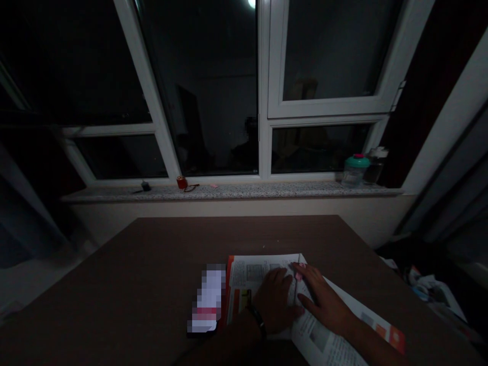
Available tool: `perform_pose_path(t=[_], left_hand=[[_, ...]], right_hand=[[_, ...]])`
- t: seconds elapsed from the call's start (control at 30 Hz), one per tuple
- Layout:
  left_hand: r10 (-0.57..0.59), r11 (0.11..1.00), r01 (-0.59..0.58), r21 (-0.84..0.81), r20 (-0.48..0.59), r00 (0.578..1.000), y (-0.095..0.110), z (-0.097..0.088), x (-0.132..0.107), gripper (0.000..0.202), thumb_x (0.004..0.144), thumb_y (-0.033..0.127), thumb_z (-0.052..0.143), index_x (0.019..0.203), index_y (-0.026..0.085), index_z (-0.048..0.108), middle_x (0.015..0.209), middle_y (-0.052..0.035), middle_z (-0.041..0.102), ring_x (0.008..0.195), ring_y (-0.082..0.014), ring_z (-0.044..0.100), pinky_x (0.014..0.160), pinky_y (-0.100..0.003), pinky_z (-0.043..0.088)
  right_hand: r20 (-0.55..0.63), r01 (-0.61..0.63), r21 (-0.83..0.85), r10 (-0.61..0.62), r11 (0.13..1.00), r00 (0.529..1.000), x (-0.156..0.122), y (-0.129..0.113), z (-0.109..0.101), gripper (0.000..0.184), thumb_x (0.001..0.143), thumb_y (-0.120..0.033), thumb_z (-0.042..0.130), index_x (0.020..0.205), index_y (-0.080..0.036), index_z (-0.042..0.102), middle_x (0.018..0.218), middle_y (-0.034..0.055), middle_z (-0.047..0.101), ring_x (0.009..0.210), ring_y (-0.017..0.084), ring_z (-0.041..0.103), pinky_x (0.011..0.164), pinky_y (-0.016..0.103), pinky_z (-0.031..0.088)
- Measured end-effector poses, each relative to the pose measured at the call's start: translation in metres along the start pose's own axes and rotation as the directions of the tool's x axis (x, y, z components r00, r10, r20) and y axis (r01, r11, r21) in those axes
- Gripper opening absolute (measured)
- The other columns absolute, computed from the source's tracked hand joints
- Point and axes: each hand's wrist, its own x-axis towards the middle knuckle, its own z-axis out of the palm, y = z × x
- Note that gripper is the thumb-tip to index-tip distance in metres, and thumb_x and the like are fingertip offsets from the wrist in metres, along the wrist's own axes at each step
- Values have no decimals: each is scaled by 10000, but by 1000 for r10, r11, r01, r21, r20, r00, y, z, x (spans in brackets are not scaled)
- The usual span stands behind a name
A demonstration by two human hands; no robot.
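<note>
An open printed book [247,267] with text, pictures and orange-red edges lies on the brown table. My left hand [275,301], with a dark band at the wrist, rests on the left page, its fingers spread and slightly bent toward the middle fold. On the other side of the fold, my right hand [324,302] lies over the right page with fingers stretched out and thumb apart. A small pink thing [299,276] shows at its fingertips; I cannot tell what it is or whether it is gripped. Both hands cover part of the print.
A lit phone [208,297], its screen blurred, lies left of the book. Behind the table [160,254], the stone windowsill [244,191] holds a small red jar [182,182], a dark little bottle [145,186] and a green-lidded container [355,172]. Crumpled items [430,287] lie at the right.
</note>
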Motion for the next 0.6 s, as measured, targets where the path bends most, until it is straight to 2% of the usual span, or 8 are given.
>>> perform_pose_path(t=[0.1,0.23,0.37,0.43,0.6], left_hand=[[30,1000,-30,6,-13,999,3,3,2,711,868,574,595,1412,156,407,1476,-131,390,1358,-318,317,1148,-472,226],[12,1000,-12,-3,-17,1000,3,7,0,721,884,564,589,1445,165,373,1509,-122,351,1390,-315,269,1165,-479,184],[-15,1000,15,-12,4,1000,3,8,-2,702,889,578,573,1430,167,396,1523,-121,335,1408,-313,245,1167,-488,178],[-13,1000,13,-15,6,1000,3,8,-2,713,884,585,575,1431,165,392,1518,-124,344,1406,-309,253,1169,-487,171],[9,1000,-9,-9,-7,1000,3,10,-2,733,899,595,547,1459,167,343,1516,-127,343,1403,-312,258,1166,-499,165]], right_hand=[[-7,21,-2,-21,1000,1000,2,0,-2,680,874,-246,539,1499,-252,270,1533,79,363,1431,277,285,1159,493,306],[-26,37,-5,-37,999,999,9,-3,-3,649,876,-255,550,1477,-245,308,1494,90,410,1408,271,323,1149,471,329],[-176,-69,-18,65,997,982,27,-7,5,544,919,-284,506,1439,-232,354,1405,117,477,1348,290,389,1109,500,367],[-252,-83,-18,76,996,965,35,-7,11,509,916,-279,497,1409,-230,381,1364,117,503,1312,298,421,1094,517,375],[-308,-84,19,85,996,948,43,1,22,487,909,-299,497,1385,-239,408,1305,99,535,1293,289,440,1094,505,382]])
